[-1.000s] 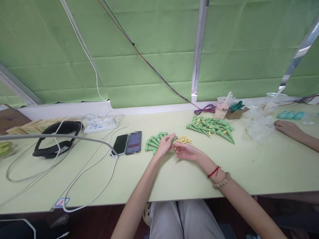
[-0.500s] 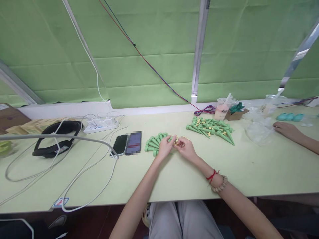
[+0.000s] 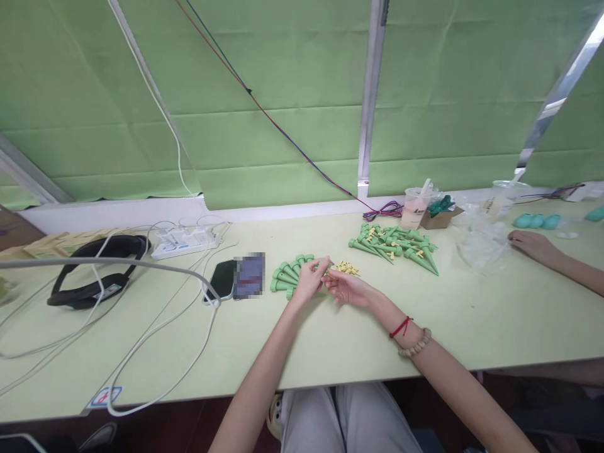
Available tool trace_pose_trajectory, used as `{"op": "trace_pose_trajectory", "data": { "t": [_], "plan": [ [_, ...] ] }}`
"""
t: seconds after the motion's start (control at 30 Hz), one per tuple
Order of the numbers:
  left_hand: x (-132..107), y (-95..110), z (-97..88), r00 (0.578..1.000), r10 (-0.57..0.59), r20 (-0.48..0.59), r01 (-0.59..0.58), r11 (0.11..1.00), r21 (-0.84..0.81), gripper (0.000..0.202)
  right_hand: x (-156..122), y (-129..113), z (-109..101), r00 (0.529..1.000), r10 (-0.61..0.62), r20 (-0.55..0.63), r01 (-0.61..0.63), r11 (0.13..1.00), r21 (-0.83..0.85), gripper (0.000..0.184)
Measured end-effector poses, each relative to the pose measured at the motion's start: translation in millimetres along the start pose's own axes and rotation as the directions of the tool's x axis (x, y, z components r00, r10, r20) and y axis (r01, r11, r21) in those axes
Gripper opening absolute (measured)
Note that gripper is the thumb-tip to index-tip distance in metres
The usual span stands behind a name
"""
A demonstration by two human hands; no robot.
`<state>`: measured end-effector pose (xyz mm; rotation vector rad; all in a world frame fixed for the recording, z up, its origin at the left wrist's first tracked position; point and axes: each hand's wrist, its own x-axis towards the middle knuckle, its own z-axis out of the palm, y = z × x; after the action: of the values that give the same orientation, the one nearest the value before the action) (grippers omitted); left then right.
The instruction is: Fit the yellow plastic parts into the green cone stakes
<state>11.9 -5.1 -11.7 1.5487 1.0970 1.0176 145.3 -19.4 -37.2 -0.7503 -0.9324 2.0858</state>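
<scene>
My left hand (image 3: pixel 310 280) is closed in a pinch in front of me, over the tips of a fan of green plastic spikes (image 3: pixel 283 277) with round caps. My right hand (image 3: pixel 350 289) meets it fingertip to fingertip, its thumb and fingers pinched together. Whatever sits between the fingertips is mostly covered and too small to name. Just behind the right hand lies a small heap of yellow plastic pieces (image 3: pixel 348 268). Farther right is a larger pile of green spikes (image 3: pixel 394 242), some with yellow pieces on them.
Left are a phone (image 3: pixel 221 281), a black headset (image 3: pixel 99 270), a power strip (image 3: pixel 186 241) and loose white cables. Behind the pile stand a drink cup (image 3: pixel 413 209) and a small cardboard box (image 3: pixel 438 218). Another person's hand (image 3: pixel 533 242) rests beside a clear plastic bag (image 3: pixel 484 245).
My right hand has turned and lowered slightly, its fingers less curled, uncovering the yellow heap behind it. Both hands stay together. The view has shifted a little.
</scene>
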Motion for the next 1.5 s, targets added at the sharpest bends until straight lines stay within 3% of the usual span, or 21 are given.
{"op": "trace_pose_trajectory", "data": {
  "t": [0.23,0.37,0.43,0.53,0.63,0.73,0.87,1.03,1.17,1.5],
  "plan": [
    [4,-14,0.6,1.0,0.014,-0.007,-0.013,0.996,0.094,0.047,1,3,1,0.98,-0.121,-0.157,0.071,0.954,-0.29,0.021],
    [8,-22,-0.3,0.993,0.097,-0.067,-0.077,0.962,0.26,0.045,7,10,2,0.909,-0.341,-0.24,0.152,0.806,-0.572,0.021],
    [9,-24,-1.2,0.984,0.141,-0.107,-0.095,0.929,0.359,0.048,10,12,2,0.878,-0.388,-0.279,0.142,0.769,-0.624,0.02],
    [9,-25,-2.5,0.98,0.149,-0.131,-0.09,0.924,0.372,0.051,11,10,2,0.902,-0.313,-0.296,0.11,0.831,-0.545,0.018],
    [8,-21,-3.5,0.989,0.078,-0.129,-0.045,0.969,0.241,0.05,6,4,1,0.963,-0.117,-0.244,0.03,0.943,-0.333,0.034],
    [5,-15,-3.8,0.997,-0.049,-0.061,0.055,0.994,0.099,0.048,0,-3,-2,0.992,0.057,-0.11,-0.07,0.99,-0.123,0.042],
    [2,-9,-4.3,0.994,-0.099,0.054,0.099,0.995,0.001,0.052,-7,-9,-5,0.982,0.168,0.084,-0.171,0.985,0.036,0.03],
    [2,-6,-6.1,0.99,-0.021,0.141,0.02,1.0,0.007,0.054,-9,-9,-4,0.994,0.102,0.036,-0.104,0.994,0.045,0.013],
    [2,-7,-6.8,0.984,0.012,0.179,-0.019,0.999,0.035,0.053,-8,-8,-2,0.997,0.017,-0.075,-0.026,0.993,-0.119,0.005],
    [5,-15,-5.1,0.995,-0.003,0.097,-0.008,0.994,0.109,0.05,-4,-5,4,0.949,-0.094,-0.301,0.008,0.962,-0.275,0.01]
  ]
}}
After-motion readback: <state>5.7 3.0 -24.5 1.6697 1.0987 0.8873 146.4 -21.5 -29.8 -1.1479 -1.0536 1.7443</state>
